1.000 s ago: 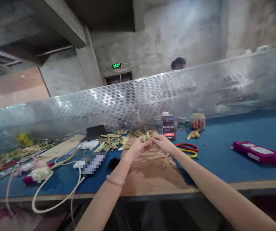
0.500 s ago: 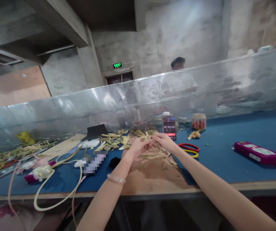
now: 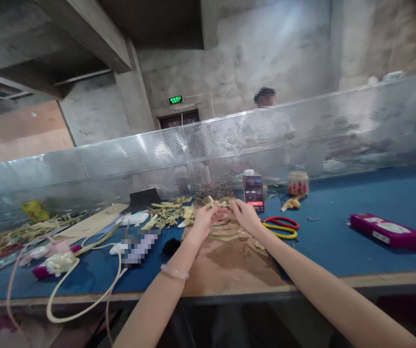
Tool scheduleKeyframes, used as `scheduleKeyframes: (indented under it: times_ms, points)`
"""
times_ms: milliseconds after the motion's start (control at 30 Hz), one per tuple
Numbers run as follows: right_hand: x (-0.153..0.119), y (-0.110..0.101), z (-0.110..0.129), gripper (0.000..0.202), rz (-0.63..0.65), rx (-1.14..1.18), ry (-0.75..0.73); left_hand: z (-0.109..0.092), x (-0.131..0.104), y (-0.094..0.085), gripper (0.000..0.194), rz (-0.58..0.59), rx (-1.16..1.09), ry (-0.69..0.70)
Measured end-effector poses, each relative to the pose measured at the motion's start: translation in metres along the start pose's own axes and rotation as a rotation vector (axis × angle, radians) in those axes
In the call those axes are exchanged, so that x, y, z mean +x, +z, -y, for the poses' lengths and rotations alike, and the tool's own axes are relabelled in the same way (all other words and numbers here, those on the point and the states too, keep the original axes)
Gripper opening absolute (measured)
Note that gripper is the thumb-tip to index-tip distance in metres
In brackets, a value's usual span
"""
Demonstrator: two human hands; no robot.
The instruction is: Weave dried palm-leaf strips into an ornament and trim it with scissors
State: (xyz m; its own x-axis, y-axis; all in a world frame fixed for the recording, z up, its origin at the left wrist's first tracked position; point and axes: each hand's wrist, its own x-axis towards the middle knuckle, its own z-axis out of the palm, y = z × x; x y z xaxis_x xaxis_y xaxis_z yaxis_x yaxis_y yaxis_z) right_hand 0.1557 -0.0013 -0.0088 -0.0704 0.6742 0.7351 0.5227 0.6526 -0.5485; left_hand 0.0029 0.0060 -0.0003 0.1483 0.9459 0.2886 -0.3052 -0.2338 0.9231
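Over a brown board (image 3: 226, 263) on the blue table, my two hands are close together. My left hand (image 3: 207, 218) has its fingers closed round a pale dried plant piece (image 3: 213, 202). To its right is my right hand (image 3: 243, 213), its fingers bent and close together near the same plant bits; whether it pinches anything is too small to tell. Dry leafy scraps (image 3: 226, 229) lie under and behind both hands. Further left sits a heap of pale yellow-green pieces (image 3: 168, 212).
A phone (image 3: 254, 193) stands behind my hands. Red and yellow scissors (image 3: 282, 227), a jar (image 3: 298, 183) and a purple box (image 3: 385, 230) are to the right. Cables (image 3: 84, 309) loop at the left. Beyond the perforated metal screen (image 3: 179, 145) a person (image 3: 266, 118) is visible.
My hands have moved slightly apart, with the right one drawn back from the left. The pale piece at my left hand now points up and left. The view has shifted a little.
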Motion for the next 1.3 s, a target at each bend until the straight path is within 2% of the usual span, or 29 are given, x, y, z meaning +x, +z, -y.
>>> scheduleKeyframes:
  times_ms: [167,400,667,867,1167,1300]
  points:
    - [-0.005,0.016,0.005,0.029,0.177,-0.013,-0.06,0.003,0.002,0.005,0.031,0.003,-0.02,0.076]
    - [-0.009,0.017,0.02,0.034,0.106,0.219,0.094,0.005,0.001,0.008,0.034,0.019,0.024,0.141]
    - [-0.011,0.016,0.021,0.025,0.16,0.515,0.226,0.005,0.003,0.005,0.035,0.01,0.063,0.154]
    - [-0.014,0.017,0.026,0.02,0.175,0.544,0.296,0.003,0.005,0.0,0.036,-0.027,0.105,0.117]
    - [-0.012,0.016,0.022,0.019,0.153,0.548,0.288,0.002,0.008,-0.001,0.031,-0.045,0.032,0.126]
    - [-0.009,0.014,0.019,0.019,0.24,0.507,0.283,0.003,0.011,-0.004,0.033,-0.051,0.033,0.113]
